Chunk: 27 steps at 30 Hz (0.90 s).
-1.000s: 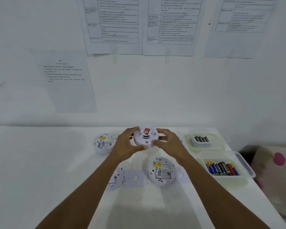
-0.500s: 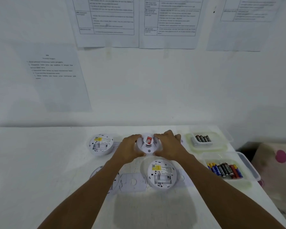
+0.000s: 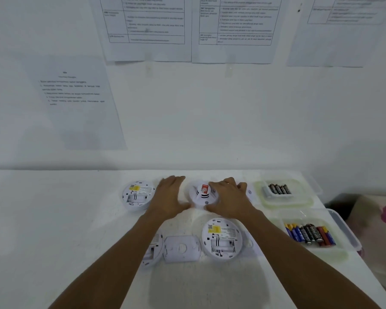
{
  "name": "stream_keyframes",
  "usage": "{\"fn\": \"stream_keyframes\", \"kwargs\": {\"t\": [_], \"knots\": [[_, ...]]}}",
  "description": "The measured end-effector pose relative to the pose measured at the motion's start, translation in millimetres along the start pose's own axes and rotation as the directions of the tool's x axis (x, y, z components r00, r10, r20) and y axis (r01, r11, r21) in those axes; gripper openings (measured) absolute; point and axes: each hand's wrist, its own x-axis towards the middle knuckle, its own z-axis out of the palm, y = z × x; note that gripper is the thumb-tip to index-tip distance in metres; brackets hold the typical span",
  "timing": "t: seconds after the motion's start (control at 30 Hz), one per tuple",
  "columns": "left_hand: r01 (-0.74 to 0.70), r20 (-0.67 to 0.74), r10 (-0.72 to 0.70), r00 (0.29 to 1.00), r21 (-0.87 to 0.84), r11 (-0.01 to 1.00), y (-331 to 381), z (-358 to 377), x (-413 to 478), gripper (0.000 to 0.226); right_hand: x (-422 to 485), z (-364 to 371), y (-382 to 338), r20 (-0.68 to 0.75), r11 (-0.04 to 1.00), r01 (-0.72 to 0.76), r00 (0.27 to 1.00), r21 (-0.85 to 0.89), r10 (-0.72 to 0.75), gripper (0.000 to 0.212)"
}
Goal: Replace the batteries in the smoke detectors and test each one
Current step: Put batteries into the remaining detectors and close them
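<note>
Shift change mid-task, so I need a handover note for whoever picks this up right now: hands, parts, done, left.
Left hand: open, beside the red-sticker detector, not gripping.
Right hand: open, resting on its right edge.
That detector sits face up, closed.
Back-left detector, near detector and third detector by the left forearm lie backs up, bays apparently empty.
Black batteries in far tub, mixed batteries in near tub.
Left: fill, close and test those three.
</note>
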Motion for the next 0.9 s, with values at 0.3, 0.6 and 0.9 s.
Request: {"fn": "stream_keyframes", "kwargs": {"t": [0.3, 0.6, 0.9], "knots": [[0.395, -0.047, -0.392, 0.919, 0.119, 0.911, -66, -39, -26, 0.105, -4, 8, -21, -0.147, 0.996, 0.049, 0.988, 0.072, -0.038, 0.060], [0.046, -0.236, -0.092, 0.967, -0.195, 0.980, -36, -48, -40, 0.103, -16, -6, -71, -0.154, 0.752, 0.070, 0.987, 0.656, 0.043, 0.029], [-0.034, -0.199, -0.120, 0.973, -0.632, 0.774, 36, -48, -45, 0.088, -37, -41, -58, 0.046, 0.181, -0.092, 0.970, 0.979, 0.241, 0.023]]}}
